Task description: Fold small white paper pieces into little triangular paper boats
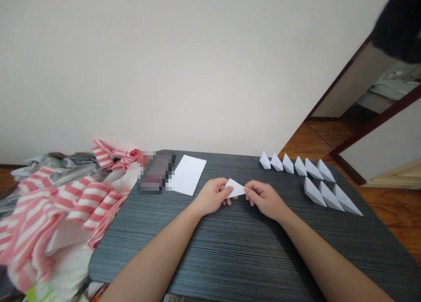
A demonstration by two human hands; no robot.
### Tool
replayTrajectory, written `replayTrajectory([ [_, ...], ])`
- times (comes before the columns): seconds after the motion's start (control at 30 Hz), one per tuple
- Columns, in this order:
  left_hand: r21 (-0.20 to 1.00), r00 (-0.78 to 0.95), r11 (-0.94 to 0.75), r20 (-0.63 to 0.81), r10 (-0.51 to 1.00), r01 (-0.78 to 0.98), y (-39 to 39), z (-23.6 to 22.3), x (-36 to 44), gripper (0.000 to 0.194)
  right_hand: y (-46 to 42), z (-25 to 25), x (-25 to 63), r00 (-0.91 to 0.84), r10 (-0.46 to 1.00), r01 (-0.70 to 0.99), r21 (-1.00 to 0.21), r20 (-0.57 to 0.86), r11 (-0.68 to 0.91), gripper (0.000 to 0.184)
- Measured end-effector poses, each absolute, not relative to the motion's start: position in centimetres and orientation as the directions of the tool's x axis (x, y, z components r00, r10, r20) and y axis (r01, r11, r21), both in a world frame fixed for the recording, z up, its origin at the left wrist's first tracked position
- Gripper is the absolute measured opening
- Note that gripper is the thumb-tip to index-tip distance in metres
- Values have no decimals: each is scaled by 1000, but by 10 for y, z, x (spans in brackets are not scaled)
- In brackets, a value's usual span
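Observation:
A small folded piece of white paper (pixel 235 189), roughly triangular, is held between my two hands above the dark table. My left hand (pixel 215 196) is closed on its left side, with the thumb on top and fingers beneath. At its right corner, my right hand (pixel 264 198) pinches the paper between thumb and fingertips. To the right stand several folded white paper boats, a back row (pixel 300 166) and a shorter front row (pixel 332 195). A stack of flat white paper (pixel 189 175) lies left of my hands.
The dark wood-grain table (pixel 210 258) stands against a pale wall (pixel 197 74). A pixelated dark rectangular object (pixel 158 172) lies at its back left. Red-and-white striped cloth (pixel 88 201) is heaped left of the table. A doorway and wooden floor (pixel 315 137) show at right.

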State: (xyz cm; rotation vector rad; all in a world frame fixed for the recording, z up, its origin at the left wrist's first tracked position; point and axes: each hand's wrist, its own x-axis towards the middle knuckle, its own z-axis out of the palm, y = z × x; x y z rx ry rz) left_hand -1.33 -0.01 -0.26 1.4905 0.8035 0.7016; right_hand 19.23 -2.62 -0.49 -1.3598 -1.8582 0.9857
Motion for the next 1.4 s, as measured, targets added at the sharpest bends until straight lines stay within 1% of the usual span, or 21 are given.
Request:
replayTrajectory([
  [0.07, 999, 586, 29, -45, 809, 38, 1, -3, -15, 38, -25, -6, 193, -265, 963, 483, -860, 39, 167, 24],
  [0.17, 986, 575, 144, -70, 815, -85, 4, -5, -17, 52, -24, -9, 195, -254, 967, 440, -888, 18, 132, 24],
  [0.23, 978, 557, 169, -73, 827, -122, 4, -6, -18, 45, -24, -10, 195, -271, 963, 415, -902, 1, 118, 25],
  [0.3, 990, 567, 118, -52, 822, -79, 3, -7, -16, 34, -24, -10, 194, -294, 956, 411, -904, -12, 115, 25],
  [0.43, 997, 624, -78, 51, 780, 15, -1, -5, -11, 28, -24, -8, 191, -316, 949, 412, -903, -17, 121, 22],
  [0.57, 958, 605, -279, 186, 774, 62, -2, -1, -10, 18, -24, -5, 186, -330, 943, 411, -904, -26, 119, 17],
  [0.63, 947, 599, -308, 196, 776, 89, -2, 0, -11, 16, -25, -5, 186, -340, 940, 410, -903, -23, 127, 13],
  [0.67, 950, 598, -294, 177, 782, 104, -2, 0, -11, 16, -25, -5, 186, -341, 940, 406, -904, -16, 132, 11],
  [0.73, 965, 586, -225, 104, 804, 137, -3, -1, -12, 18, -26, -6, 187, -301, 954, 385, -913, 10, 131, 14],
  [0.83, 980, 553, -113, 4, 833, 164, -5, -3, -11, 21, -25, -10, 190, -133, 990, 299, -950, 55, 93, 22],
  [0.9, 983, 537, -92, -7, 843, 158, -6, -3, -11, 21, -24, -12, 192, -27, 997, 204, -976, 75, 79, 27],
  [0.97, 983, 523, -98, 3, 852, 154, -6, -2, -10, 21, -23, -13, 193, 15, 994, 139, -985, 104, 101, 28],
  [1.07, 980, 511, -112, 15, 860, 161, -6, -1, -10, 22, -23, -14, 194, -39, 990, 176, -974, 137, 142, 24],
  [1.17, 977, 513, -129, 24, 858, 169, -6, -2, -10, 25, -23, -17, 193, -106, 988, 232, -963, 116, 138, 23],
  [1.33, 953, 484, -177, 39, 874, 244, -9, -5, -10, 32, -22, -22, 194, -105, 991, 305, -946, 81, 110, 26],
  [1.4, 916, 431, -256, 104, 896, 309, -9, -3, -11, 33, -23, -22, 196, -97, 992, 318, -942, 83, 110, 25],
])
